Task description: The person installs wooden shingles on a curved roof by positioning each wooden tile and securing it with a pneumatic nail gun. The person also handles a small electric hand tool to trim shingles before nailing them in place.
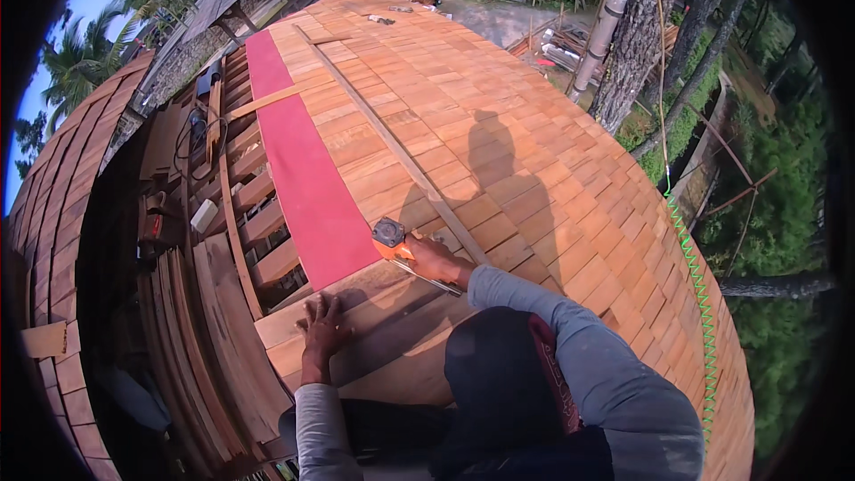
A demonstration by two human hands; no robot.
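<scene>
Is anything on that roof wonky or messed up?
Nothing looks clearly broken. One oddity: a pale board lies crosswise over the red sheet, poking past its left edge, while the long strip runs lengthwise.

Place: outdoor building site, on a roof [614, 258] | Shown by: wooden shingles [427, 62], red sheeting [307, 178], open rafters [265, 224], nail gun [389, 233], green coiled hose [702, 303] | Around: trees [637, 44], another shingled roof [62, 205]

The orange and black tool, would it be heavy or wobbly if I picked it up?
The tool may feel heavy at one end: its bulky dark head sticks out beyond the right hand. It's probably liftable, since only that hand holds it.
</scene>
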